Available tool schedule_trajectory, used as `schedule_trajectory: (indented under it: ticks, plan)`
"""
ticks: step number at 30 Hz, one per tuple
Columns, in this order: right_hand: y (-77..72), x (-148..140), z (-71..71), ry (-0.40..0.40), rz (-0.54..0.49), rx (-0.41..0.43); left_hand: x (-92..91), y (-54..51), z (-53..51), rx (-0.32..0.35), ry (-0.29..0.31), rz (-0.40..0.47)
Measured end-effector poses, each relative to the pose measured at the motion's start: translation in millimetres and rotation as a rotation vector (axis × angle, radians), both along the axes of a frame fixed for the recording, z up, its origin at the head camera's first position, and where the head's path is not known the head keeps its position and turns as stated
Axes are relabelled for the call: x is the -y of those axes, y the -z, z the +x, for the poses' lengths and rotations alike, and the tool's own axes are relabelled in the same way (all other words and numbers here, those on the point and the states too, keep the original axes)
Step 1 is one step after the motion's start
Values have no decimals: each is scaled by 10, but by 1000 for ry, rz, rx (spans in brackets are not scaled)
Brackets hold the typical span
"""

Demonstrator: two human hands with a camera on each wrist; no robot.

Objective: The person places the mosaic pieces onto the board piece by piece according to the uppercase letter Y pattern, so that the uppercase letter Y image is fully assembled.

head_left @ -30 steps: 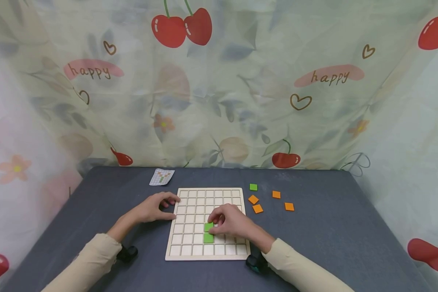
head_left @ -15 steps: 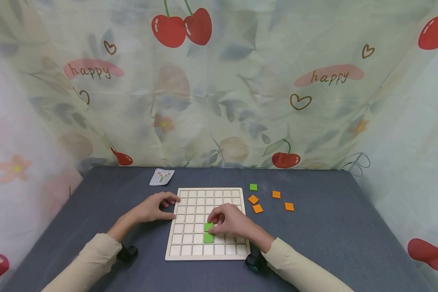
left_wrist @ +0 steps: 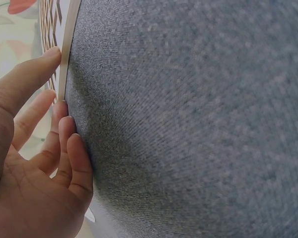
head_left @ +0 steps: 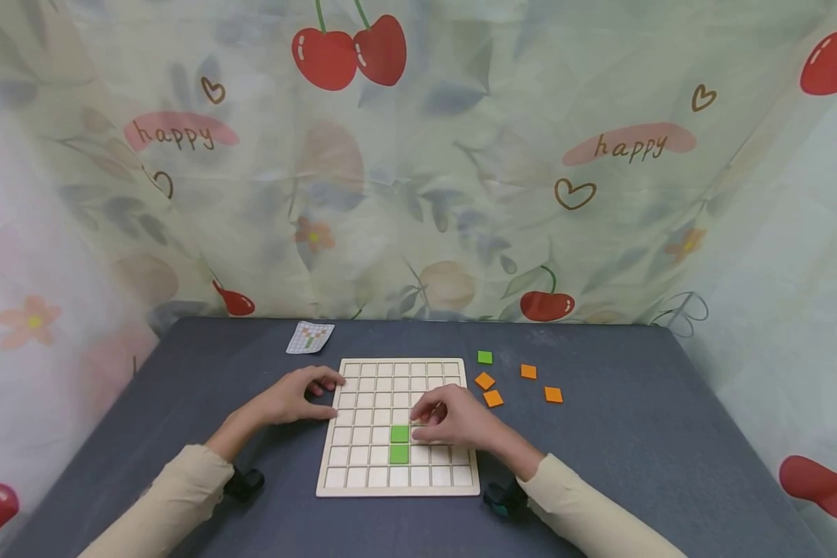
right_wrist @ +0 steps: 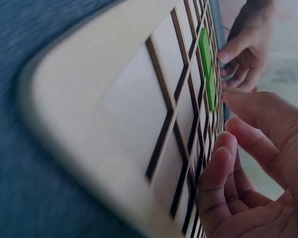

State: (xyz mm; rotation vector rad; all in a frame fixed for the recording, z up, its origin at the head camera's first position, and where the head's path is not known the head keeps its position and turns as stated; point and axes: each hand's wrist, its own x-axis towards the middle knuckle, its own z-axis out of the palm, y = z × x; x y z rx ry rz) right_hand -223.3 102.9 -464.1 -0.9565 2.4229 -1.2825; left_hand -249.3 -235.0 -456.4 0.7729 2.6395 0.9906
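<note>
A pale wooden grid board (head_left: 363,491) lies flat on the table, its square cells marked off by raised lines. Two green square tiles, a farther one (head_left: 400,434) and a nearer one (head_left: 399,454), sit in adjoining cells of one column. My left hand (head_left: 294,398) touches the board's left edge with thumb and fingertips; in the left wrist view the fingers (left_wrist: 80,158) are loosely bent along that rim. Just right of the green tiles, my right hand (head_left: 456,419) hovers over the board. Its thumb and fingers are apart, and I see nothing held in the right wrist view.
Right of the board lie a loose green tile (head_left: 484,357) and several orange tiles (head_left: 553,395). A small card with a coloured grid pattern (head_left: 310,338) lies near the far edge of the dark table (head_left: 621,457). A printed curtain (head_left: 418,194) hangs behind.
My right hand has let go of the farther green tile and moved slightly right, uncovering it. The left hand stays at the board's edge.
</note>
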Motion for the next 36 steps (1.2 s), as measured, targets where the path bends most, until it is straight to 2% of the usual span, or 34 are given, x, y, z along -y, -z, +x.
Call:
schedule_trajectory:
  ticks: [20, 36]
  plan:
    - [4, -647, -57, -5, -94, 13, 5, 15, -13, -5, 5, -7]
    - [-129, -1127, -188, 111, -97, -1, 1, 22, -27, -14, 19, -7]
